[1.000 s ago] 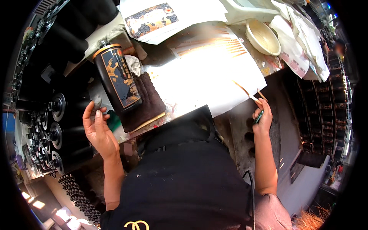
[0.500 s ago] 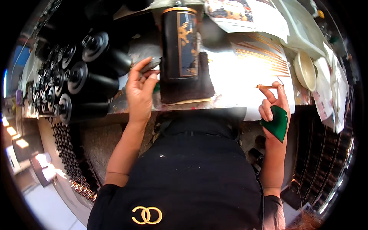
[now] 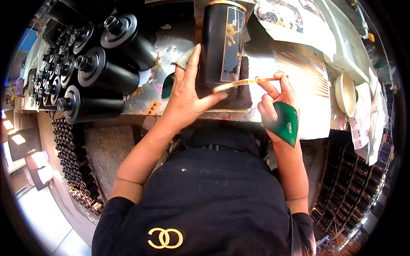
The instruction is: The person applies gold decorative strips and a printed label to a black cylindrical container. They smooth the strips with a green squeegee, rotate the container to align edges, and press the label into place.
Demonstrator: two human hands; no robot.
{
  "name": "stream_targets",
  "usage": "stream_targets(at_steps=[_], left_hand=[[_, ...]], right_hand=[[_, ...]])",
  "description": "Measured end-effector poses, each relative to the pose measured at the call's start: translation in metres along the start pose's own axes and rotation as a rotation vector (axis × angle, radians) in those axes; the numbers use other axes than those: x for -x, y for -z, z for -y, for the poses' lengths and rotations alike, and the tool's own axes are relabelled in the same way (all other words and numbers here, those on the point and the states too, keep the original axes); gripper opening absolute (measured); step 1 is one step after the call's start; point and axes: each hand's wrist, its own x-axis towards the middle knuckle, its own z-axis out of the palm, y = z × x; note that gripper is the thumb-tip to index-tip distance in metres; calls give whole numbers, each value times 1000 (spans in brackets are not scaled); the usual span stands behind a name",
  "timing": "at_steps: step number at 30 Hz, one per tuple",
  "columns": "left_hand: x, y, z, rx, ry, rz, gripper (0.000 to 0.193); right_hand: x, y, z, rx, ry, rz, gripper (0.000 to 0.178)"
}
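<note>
A black cylindrical bottle (image 3: 215, 47) with a gold rim and a gold-drawn panel lies on a dark cloth pad (image 3: 244, 85). My left hand (image 3: 185, 96) is at its left side, index finger up along it and thumb stretched across its lower end. A wad of grey cloth (image 3: 183, 59) shows at the bent fingers of that hand. Between thumb and fingertips my right hand (image 3: 273, 100) pinches a thin gold strip (image 3: 243, 82), whose free end reaches my left thumb. A green scraper (image 3: 287, 123) is also tucked in my right hand.
Black bottles (image 3: 111, 70) lie stacked on the left. Another green piece (image 3: 168, 85) is beside my left hand. On the right are a sheet of gold strips (image 3: 305, 68), printed paper (image 3: 294, 21), a cream bowl (image 3: 344, 94) and a translucent tray (image 3: 341, 38).
My right hand has moved left with the gold strip, bringing it across the bottle's lower end. My left hand has spread its thumb and index finger against the bottle. The view has shifted.
</note>
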Motion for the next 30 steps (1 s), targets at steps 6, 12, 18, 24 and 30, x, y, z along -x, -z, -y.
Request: stream_targets(at_steps=[6,12,18,24,30], left_hand=[[2,6,-5,-147,-278,-152,75],[6,14,0,33,-206,-120,53],[11,13,9,-40,-285,-239,27],[7,11,11,-123,-356,-320,26],[6,11,17,-278,-550,-368,32]], right_hand=[[4,10,-3,-15,6,1,27],[5,20,-5,-56,-1,14,28],[9,26,-8,-82,0,32,29],[10,31,-8,-70,10,12,29],[10,34,-7,-47,14,-16,29]])
